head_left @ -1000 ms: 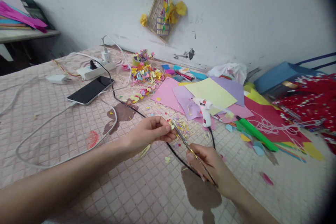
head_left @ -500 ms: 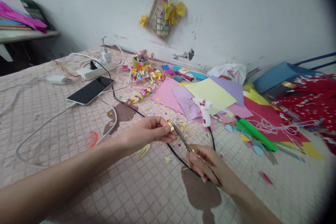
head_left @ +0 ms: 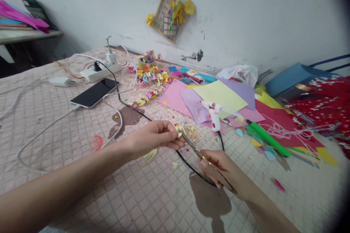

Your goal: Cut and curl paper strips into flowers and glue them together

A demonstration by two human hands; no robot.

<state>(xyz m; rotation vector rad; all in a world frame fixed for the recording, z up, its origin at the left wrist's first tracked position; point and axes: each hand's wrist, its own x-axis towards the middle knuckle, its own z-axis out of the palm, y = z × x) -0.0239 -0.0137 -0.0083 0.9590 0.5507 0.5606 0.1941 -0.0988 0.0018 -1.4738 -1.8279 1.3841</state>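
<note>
Between the thumb and fingers of my left hand (head_left: 158, 136) is pinched a small piece of pale yellow paper (head_left: 179, 135). My right hand (head_left: 218, 167) grips a pair of scissors (head_left: 195, 149), whose blades point up and left and meet the paper at my left fingertips. Whether the blades are apart is hard to see. Small paper scraps (head_left: 188, 130) lie on the table just beyond the blades. A fringed strip of yellow paper (head_left: 150, 155) rests below my left wrist.
A white glue gun (head_left: 215, 116) stands beside coloured paper sheets (head_left: 221, 94); its black cord runs under my hands. At left lie a phone (head_left: 94, 93) and a power strip (head_left: 100, 74). Cut paper pieces (head_left: 154, 76) are heaped at the back. A green stick-like object (head_left: 269, 139) lies at right.
My right hand and the scissors have shifted slightly right and down. My left hand keeps its pinch on the paper in nearly the same place.
</note>
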